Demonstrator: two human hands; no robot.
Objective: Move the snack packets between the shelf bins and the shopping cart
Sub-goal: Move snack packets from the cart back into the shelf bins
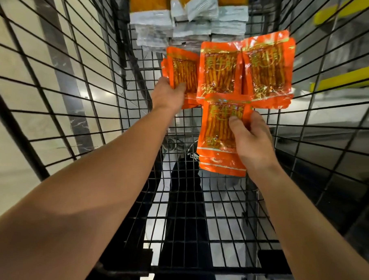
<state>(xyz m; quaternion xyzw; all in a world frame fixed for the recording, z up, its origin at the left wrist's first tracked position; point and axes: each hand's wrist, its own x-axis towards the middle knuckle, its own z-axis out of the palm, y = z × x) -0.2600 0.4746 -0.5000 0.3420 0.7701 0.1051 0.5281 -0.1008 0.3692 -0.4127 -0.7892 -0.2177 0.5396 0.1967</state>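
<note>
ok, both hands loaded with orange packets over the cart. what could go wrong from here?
1. The right hand pinches a stack of orange packets mostly by thumb; lower ones could slide out.
2. The left hand grips its stack only at the bottom edge, so it may fan or drop.
3. The cart floor is open wire; a packet landing edge-on could snag or poke through.

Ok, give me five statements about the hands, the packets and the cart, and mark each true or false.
1. The left hand grips an orange packet stack. True.
2. The right hand is empty. False: it holds the orange packets nearest the camera.
3. Pale grey packets are piled at the cart's far end. True.
4. The cart has solid plastic walls. False: they are black wire mesh.
5. The orange packets sit on a shelf. False: they are inside the cart.
</note>
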